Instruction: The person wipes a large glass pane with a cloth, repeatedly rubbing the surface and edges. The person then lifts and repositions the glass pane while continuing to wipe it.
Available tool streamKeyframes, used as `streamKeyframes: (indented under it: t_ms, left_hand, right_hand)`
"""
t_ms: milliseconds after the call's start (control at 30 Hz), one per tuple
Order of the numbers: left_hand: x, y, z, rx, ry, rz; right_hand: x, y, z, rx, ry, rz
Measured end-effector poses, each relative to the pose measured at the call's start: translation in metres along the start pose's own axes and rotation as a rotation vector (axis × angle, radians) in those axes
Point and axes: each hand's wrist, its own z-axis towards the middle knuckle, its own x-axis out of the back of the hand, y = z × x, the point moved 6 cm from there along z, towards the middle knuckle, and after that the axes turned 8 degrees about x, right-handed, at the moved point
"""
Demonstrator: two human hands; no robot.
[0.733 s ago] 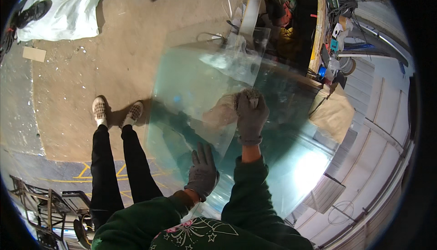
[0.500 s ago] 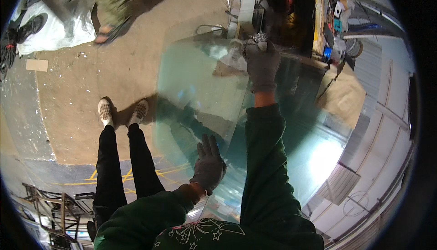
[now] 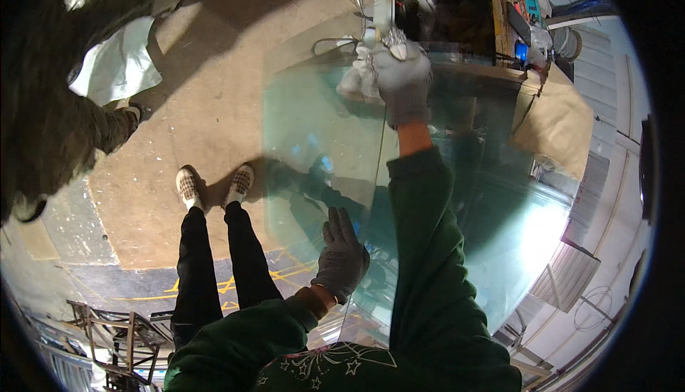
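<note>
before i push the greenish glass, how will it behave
The greenish glass is probably stiff, showing no folds or ripples. Its glossy, light-reflecting surface suggests it may be slippery. It could chip, as its left edge looks bare.

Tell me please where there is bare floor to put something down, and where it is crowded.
The brown floor between the co-worker's legs and the glass, above the checkered shoes, looks mostly bare. It is crowded at upper right, past the right hand, with a round coil and brown paper. A plastic bag shows beside that hand.
</note>
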Motion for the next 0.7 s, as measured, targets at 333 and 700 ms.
streamKeyframes:
  t_ms: [333, 700]
  left_hand:
    - [0.007, -0.004, 0.000, 0.000, 0.008, -0.006]
    - [0.008, -0.008, 0.001, 0.009, 0.030, 0.030]
  right_hand:
    - [0.015, -0.016, -0.007, 0.162, -0.124, -0.386]
    - [0.019, -0.014, -0.108, -0.644, -0.031, 0.484]
